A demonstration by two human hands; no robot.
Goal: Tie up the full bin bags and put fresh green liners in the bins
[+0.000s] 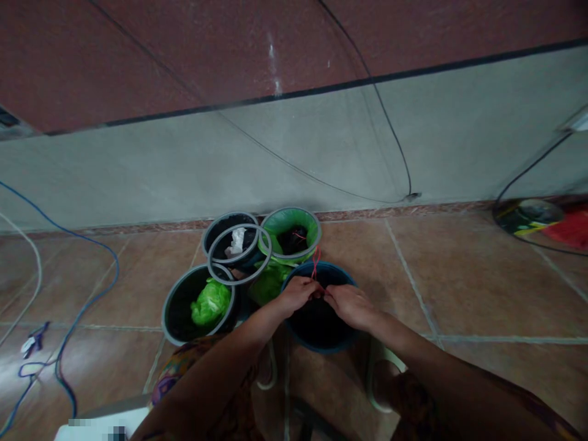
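Left hand [301, 294] and right hand [353, 304] pinch red string [315, 262] over bin [325, 350]; likely light, limp, slippery, best gripped short, close in.

The blue bin [324, 350] seems too dark inside to read — hands [299, 295] partly hide the red cord [316, 260].

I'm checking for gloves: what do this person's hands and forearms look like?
The left hand and right hand are ungloved; the left forearm and right forearm are bare, with no watch or bracelet visible. Multicoloured patterned cloth shows beside the left forearm.
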